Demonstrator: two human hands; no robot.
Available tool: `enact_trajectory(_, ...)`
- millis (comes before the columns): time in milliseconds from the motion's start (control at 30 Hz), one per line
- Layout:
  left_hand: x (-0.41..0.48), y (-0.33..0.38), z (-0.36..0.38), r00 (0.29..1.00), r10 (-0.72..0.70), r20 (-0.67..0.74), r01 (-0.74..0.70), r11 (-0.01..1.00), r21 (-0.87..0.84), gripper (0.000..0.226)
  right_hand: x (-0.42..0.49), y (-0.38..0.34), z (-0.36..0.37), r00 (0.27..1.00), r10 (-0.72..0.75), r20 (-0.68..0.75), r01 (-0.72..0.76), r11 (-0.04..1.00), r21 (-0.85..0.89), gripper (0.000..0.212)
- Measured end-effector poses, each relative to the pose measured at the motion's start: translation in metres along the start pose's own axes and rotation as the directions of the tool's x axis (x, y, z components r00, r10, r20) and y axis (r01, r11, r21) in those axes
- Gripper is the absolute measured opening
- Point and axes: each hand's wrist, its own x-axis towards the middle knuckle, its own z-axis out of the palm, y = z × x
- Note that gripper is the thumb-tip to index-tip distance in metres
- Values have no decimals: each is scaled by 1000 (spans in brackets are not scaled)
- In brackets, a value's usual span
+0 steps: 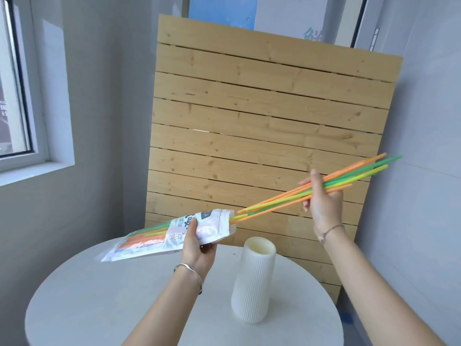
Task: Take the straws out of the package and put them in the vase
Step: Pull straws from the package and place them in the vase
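Note:
My left hand (198, 248) grips a clear and white plastic package (174, 233) held above the round table, its open mouth pointing right. Several long orange, green and yellow straws (282, 199) stick out of that mouth, up and to the right. My right hand (321, 202) is closed around these straws near their far ends. More straws lie inside the package. A white ribbed vase (253, 283) stands upright on the table below the straws, with nothing visible inside it.
The round white table (104, 295) fills the lower view. A wooden slatted panel (262, 121) leans against the wall behind it. A window (15, 83) is at the left, grey walls on both sides.

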Motion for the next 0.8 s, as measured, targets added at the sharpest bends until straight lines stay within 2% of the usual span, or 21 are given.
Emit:
enact_trajectory(233, 11, -7, -3, 1000, 23, -7, -22, 1000, 18, 27, 28, -16, -37, 996, -90, -26, 89, 994, -62, 47)
enact_trajectory(467, 11, -10, -8, 999, 51, -6, -51, 996, 73, 39, 15, 6, -33, 971, -93, 220, 166, 924, -344, 42)
enact_trajectory(567, 10, -9, -10, 998, 56, 6, -57, 995, 83, 43, 6, 26, -21, 948, -41, 317, 178, 892, -416, 42)
enact_trajectory(667, 8, -8, -13, 998, 58, 34, -61, 994, 95, 33, -2, 51, -11, 916, 68, 394, 145, 862, -486, 41)
enact_trajectory(800, 9, -9, -18, 996, 53, 66, -59, 995, 87, 22, -8, 85, -6, 896, 224, 384, 52, 806, -590, 42)
